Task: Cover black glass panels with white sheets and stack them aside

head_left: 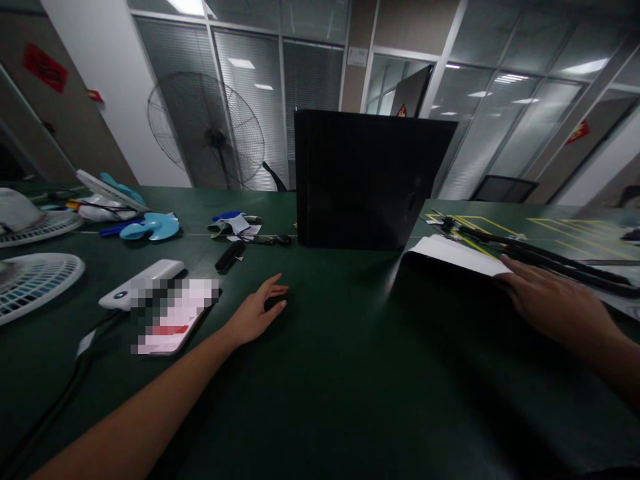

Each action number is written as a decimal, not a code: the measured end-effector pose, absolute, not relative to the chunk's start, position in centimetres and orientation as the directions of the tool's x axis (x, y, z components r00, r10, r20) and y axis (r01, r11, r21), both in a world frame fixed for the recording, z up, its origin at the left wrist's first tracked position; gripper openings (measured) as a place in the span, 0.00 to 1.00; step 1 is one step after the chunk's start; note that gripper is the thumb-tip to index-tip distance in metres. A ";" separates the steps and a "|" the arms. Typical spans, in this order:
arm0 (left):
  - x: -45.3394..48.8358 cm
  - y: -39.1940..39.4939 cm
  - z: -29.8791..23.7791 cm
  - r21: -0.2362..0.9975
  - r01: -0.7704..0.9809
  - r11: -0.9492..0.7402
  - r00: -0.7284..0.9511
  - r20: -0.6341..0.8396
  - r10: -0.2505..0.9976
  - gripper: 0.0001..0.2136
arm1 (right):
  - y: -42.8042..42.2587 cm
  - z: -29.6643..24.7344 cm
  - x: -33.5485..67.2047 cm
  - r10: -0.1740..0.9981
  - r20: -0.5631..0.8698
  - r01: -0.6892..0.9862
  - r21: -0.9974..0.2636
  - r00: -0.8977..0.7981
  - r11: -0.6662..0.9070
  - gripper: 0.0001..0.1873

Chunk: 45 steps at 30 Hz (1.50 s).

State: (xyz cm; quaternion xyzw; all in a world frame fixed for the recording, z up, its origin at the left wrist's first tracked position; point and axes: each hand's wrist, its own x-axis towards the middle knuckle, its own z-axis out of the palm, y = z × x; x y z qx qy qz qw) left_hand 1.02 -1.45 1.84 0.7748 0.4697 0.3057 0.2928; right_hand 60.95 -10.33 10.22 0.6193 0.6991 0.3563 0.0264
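My right hand (560, 300) grips the near right edge of a thin flat panel (457, 255). Its top face looks white and its near edge dark; it is tilted, and I cannot make out its exact kind. The fingers lie over the edge, and the thumb is hidden. My left hand (257, 310) rests low over the green tabletop (340, 387), fingers apart, with nothing in it. Beyond both hands a large black box (370, 180), like a computer case, stands upright. A phone (177, 320) with a partly blurred screen lies left of my left hand.
At left are a white power bank-like device (145, 283) with a cable, white fan grilles (37, 287) and blue fan blades (153, 227). A small black object (230, 256) and crumpled cloth (235, 225) lie behind. Black cables or rods (550, 257) stretch along the right.
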 end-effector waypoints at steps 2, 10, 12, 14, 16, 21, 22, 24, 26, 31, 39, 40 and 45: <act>1.0 -1.5 1.9 0.742 0.543 -0.394 0.372 0.208 0.905 0.33 | -10.5 11.1 61.4 0.866 0.448 0.861 0.507 -0.222 -0.042 0.25; 0.9 -1.5 1.8 0.769 0.514 -0.380 0.339 0.224 0.914 0.29 | -16.1 13.9 55.3 0.805 0.471 0.905 0.385 -0.361 0.180 0.26; 0.9 -1.4 1.5 0.782 0.495 -0.378 0.325 0.237 0.916 0.29 | -18.5 13.1 52.0 0.770 0.455 0.880 0.377 -0.447 0.289 0.30; 1.0 -1.3 1.2 0.804 0.461 -0.376 0.299 0.258 0.919 0.30 | -20.6 12.2 48.1 0.709 0.441 0.833 0.356 -0.550 0.424 0.36; 1.0 -1.1 0.9 0.827 0.414 -0.380 0.264 0.290 0.920 0.32 | -22.1 11.3 43.8 0.619 0.421 0.748 0.346 -0.663 0.566 0.37; 0.6 -0.8 0.9 0.830 0.394 -0.394 0.151 0.364 0.919 0.32 | -22.2 8.0 34.2 0.476 0.452 0.653 0.450 -0.755 0.609 0.14; 0.4 -0.9 1.1 0.817 0.418 -0.396 0.132 0.377 0.917 0.32 | -21.7 7.0 32.9 0.481 0.465 0.665 0.440 -0.744 0.603 0.12; -0.1 -1.1 1.7 0.777 0.484 -0.402 0.115 0.399 0.910 0.31 | -20.5 5.2 31.0 0.513 0.464 0.684 0.370 -0.722 0.628 0.18; -0.4 -1.4 2.3 0.721 0.568 -0.398 0.139 0.392 0.909 0.30 | -18.8 3.9 29.7 0.585 0.382 0.686 0.228 -0.716 0.690 0.28; -0.5 -1.8 2.5 0.435 0.767 -0.471 0.403 0.245 0.882 0.28 | -13.4 3.7 28.9 0.625 0.021 0.607 -0.220 -0.780 0.764 0.47; -0.7 -1.5 1.0 0.220 0.893 -0.393 0.383 0.088 0.920 0.35 | -1.9 4.1 39.4 0.929 0.163 0.931 -0.101 -0.333 0.352 0.32; -0.7 -1.4 0.9 0.225 0.896 -0.383 0.374 0.086 0.924 0.35 | -1.0 3.7 41.6 0.953 0.190 0.964 -0.078 -0.238 0.256 0.34; -0.3 -0.6 1.0 0.237 0.904 -0.356 0.351 0.066 0.934 0.35 | 0.5 2.0 50.2 0.993 0.067 0.993 0.061 0.095 -0.099 0.37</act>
